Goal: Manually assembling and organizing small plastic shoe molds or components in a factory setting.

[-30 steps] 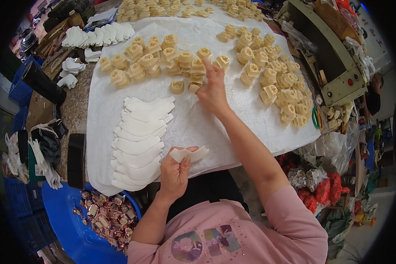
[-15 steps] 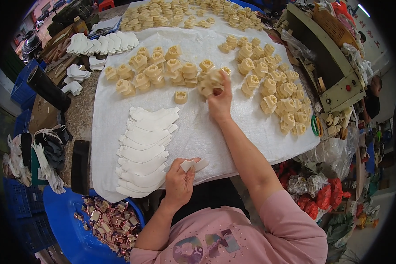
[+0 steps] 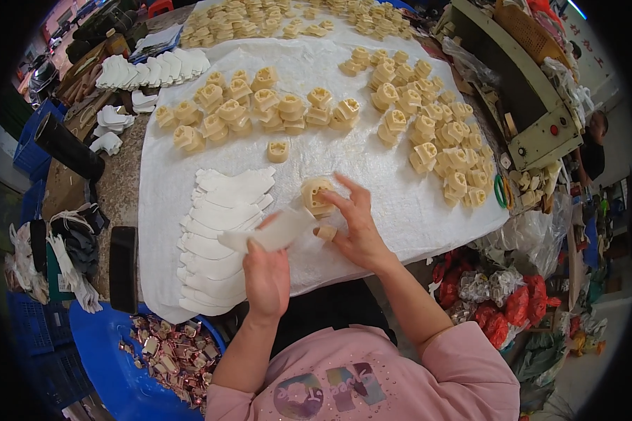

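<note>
My left hand grips a white curved sheet piece, blurred by motion, between thumb and fingers. My right hand has its fingers apart beside a cream hollow moulded part standing on the cloth. Its fingertips reach to the part's right side. By the right thumb tip is a small tan bit; whether it is worn on the thumb or held, I cannot tell. An overlapping row of similar white curved pieces lies left of my hands. One single cream part stands just beyond them.
A group of cream parts stands at the far left and another at the right, on a white cloth. A dark phone-like slab lies by the left edge. Below is a blue tub with shiny scraps. A green machine stands right.
My right hand has come nearer from the far group, and a cream part now stands in front of me. My left hand has raised the white piece and turned it.
</note>
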Demonstrator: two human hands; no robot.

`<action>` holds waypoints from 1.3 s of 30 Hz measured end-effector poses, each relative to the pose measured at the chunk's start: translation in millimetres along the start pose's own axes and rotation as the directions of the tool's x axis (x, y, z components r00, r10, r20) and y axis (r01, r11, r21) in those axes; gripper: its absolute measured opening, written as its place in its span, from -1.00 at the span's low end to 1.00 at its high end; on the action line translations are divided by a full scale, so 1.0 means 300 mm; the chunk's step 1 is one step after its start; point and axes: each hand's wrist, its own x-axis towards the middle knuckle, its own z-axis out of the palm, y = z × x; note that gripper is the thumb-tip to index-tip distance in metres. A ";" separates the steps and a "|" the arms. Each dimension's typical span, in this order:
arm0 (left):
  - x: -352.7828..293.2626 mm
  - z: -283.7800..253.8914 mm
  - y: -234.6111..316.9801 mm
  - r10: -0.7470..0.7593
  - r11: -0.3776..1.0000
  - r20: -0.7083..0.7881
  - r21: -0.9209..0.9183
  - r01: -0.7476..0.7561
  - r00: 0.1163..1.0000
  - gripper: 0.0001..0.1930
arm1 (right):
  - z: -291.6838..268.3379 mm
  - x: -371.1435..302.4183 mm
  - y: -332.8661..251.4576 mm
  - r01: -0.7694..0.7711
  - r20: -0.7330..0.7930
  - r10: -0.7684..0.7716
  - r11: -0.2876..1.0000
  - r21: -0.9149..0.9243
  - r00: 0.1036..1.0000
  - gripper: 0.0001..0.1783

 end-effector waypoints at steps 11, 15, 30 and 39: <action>0.071 0.051 -0.104 0.052 0.991 0.062 0.122 -0.060 0.997 -0.43 | 0.048 0.065 0.046 -0.123 -0.303 0.266 0.900 0.418 0.915 -0.58; 0.072 0.039 -0.106 0.037 0.993 0.088 0.106 -0.046 0.995 -0.44 | 0.016 0.021 0.089 -0.271 -0.289 0.537 0.735 0.622 0.792 -0.61; 0.062 0.030 -0.077 -0.041 0.998 0.028 -0.051 0.043 0.999 -0.46 | -0.071 -0.015 0.070 0.029 -0.009 -0.032 0.972 -0.232 0.999 -0.65; 0.030 0.034 -0.064 -0.041 0.999 0.000 0.016 0.041 0.999 -0.49 | -0.078 -0.036 0.102 -0.140 -0.099 0.144 0.989 0.041 0.985 -0.58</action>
